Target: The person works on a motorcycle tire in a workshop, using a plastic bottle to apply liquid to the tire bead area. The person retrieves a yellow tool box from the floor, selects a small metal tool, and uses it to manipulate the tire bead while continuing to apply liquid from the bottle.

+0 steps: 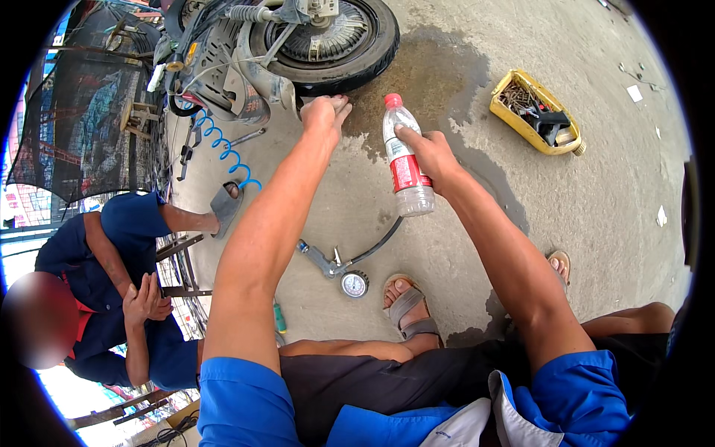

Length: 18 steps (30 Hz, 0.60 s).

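My right hand is wrapped round a clear plastic bottle with a red cap and a red label. The bottle is tilted slightly, cap end away from me, and looks mostly free of liquid. At the near edge of the black tyre is my left hand, its fingers curled together. Whatever those fingers may hold is hidden. The wheel belongs to a motorbike or scooter lying on its side. Between my arms, a tyre inflator with a round gauge rests on the ground.
Wet concrete spreads beside the wheel. A cut yellow jug holds bolts and small parts at the right. A blue coiled air hose and a green-handled tool lie on the left, where another person sits.
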Available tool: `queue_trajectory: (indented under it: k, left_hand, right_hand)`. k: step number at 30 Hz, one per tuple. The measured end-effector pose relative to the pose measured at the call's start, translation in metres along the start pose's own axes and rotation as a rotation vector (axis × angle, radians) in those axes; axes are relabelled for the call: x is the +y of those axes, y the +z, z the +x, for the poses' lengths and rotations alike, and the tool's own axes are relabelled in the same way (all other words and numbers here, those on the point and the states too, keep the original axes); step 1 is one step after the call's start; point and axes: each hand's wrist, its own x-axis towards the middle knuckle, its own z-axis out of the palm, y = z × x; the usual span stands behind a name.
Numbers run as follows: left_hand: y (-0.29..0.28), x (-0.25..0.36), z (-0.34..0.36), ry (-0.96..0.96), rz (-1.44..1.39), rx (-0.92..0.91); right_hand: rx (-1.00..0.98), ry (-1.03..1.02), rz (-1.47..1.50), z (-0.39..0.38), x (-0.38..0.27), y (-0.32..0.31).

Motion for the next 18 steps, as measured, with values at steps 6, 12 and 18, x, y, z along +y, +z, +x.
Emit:
queue_trajectory:
  k: [6,12,18]
  left_hand:
    - [0.005,0.0,0.007,0.014,-0.043,0.115]
    - [-0.022,0.005,0.024,0.108,0.007,0.181]
    - [-0.007,0.004,0.0,0.188,0.122,0.149]
  right_hand:
    - [0.011,0.011,0.019,0.001,0.002,-0.002]
    - [-0.022,0.036,0.021,0.004,0.003,0.0]
    - [-0.046,0.035,-0.018,-0.002,-0.003,0.002]
